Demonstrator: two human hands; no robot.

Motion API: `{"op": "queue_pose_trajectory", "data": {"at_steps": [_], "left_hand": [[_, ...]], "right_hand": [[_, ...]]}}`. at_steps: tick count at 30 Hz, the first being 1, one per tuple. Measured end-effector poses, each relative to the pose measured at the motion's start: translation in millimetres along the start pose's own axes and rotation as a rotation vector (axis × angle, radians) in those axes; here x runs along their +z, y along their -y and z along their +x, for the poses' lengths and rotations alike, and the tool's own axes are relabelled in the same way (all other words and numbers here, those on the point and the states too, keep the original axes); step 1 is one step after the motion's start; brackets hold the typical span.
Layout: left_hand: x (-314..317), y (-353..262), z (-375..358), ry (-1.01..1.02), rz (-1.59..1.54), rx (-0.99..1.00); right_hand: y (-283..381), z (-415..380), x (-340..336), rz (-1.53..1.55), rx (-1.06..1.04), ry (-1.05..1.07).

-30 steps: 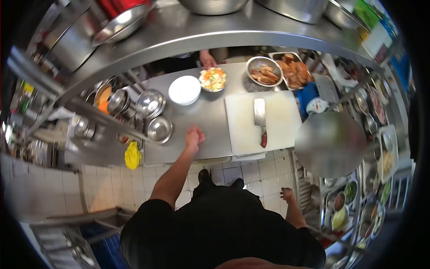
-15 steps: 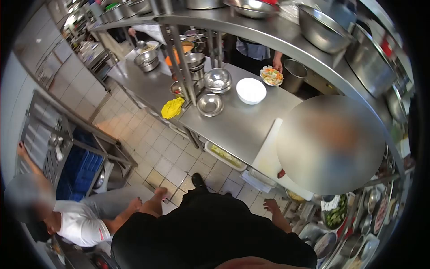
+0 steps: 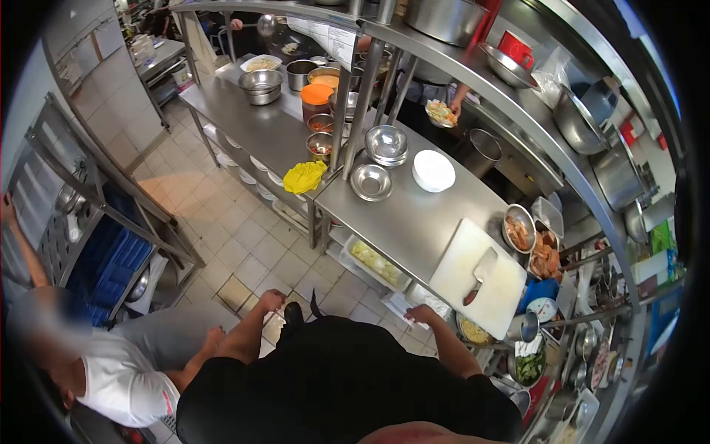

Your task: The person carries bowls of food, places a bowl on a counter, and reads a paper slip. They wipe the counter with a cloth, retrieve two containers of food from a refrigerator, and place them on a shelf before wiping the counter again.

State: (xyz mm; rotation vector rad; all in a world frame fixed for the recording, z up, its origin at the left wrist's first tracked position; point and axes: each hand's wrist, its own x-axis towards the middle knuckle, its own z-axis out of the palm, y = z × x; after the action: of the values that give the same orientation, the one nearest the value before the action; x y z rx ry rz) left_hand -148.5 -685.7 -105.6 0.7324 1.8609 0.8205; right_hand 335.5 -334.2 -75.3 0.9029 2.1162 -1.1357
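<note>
The white cutting board (image 3: 452, 266) lies on the steel counter (image 3: 384, 214), ahead and to the right of the person, with a cleaver (image 3: 486, 266) flat on it, its dark red handle toward the board's near edge. Both hands are apart from it. The right hand (image 3: 423, 314) hangs off the board's near left corner, just beside a white sheet-like item (image 3: 399, 304) below the counter; its fingers are loosely bent — how wide that grip stands cannot be told. The left hand (image 3: 272, 301), well left of the board and over the tiled floor (image 3: 248, 251), has curled fingers, and whether that grip holds anything small cannot be told either.

Just beyond the board's far right corner sits a steel bowl of meat pieces (image 3: 519, 229), with more meat in a tray (image 3: 546, 259) beside it. A bin of chopped greens (image 3: 377, 263) stands below the counter, left of the board. Farther left of it on the counter are a white bowl (image 3: 433, 171) and small steel bowls (image 3: 371, 182). Across the counter — well beyond the board — a co-worker's hand (image 3: 455, 108) holds a bowl of cut vegetables (image 3: 441, 115).
</note>
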Motion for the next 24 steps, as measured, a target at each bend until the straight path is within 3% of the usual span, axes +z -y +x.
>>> {"op": "queue_pose_trajectory", "data": {"at_steps": [2, 4, 5, 8, 11, 14, 15, 17, 20, 21, 24], "left_hand": [[-11.6, 6.3, 16.7, -0.007, -0.053, 0.025], [-33.3, -6.0, 21.8, -0.073, -0.286, -0.302], [-44.9, 1.8, 22.3, -0.1, -0.253, -0.313], [-79.2, 63.6, 38.1, -0.002, 0.157, -0.321], [-108.9, 114.1, 33.5, -0.082, 0.566, -0.182], [-146.7, 98.9, 35.6, 0.57, 0.804, -0.257], [-149.9, 106.7, 39.7, 0.527, 0.78, -0.237], [-149.1, 148.6, 64.4, 0.435, 0.73, -0.193], [-143.3, 102.6, 72.3, 0.44, 0.935, -0.132], [-144.8, 87.1, 78.7, 0.566, 1.07, 0.101], [-124.4, 67.0, 93.5, 0.355, 1.215, 0.428]], "right_hand": [[14.7, 23.1, 5.5, -0.196, -0.128, -0.118], [70.8, 18.5, 20.8, 0.709, 0.193, -0.333], [87.3, 21.6, 29.1, 0.707, 0.299, -0.361], [130.5, 15.1, 58.4, 0.694, 0.393, -0.255], [131.9, 5.7, 100.1, 0.655, 0.425, -0.301], [104.8, -10.6, 156.1, 0.859, 0.613, -0.35], [96.3, -13.0, 171.8, 0.943, 0.666, -0.389], [115.2, -54.3, 173.2, 0.657, 0.504, -0.299], [63.0, -50.7, 213.2, 0.001, -0.013, -0.403], [79.9, -49.7, 197.8, 0.254, 0.168, -0.36], [149.3, -36.6, 139.3, 0.792, 0.553, -0.25]]}}
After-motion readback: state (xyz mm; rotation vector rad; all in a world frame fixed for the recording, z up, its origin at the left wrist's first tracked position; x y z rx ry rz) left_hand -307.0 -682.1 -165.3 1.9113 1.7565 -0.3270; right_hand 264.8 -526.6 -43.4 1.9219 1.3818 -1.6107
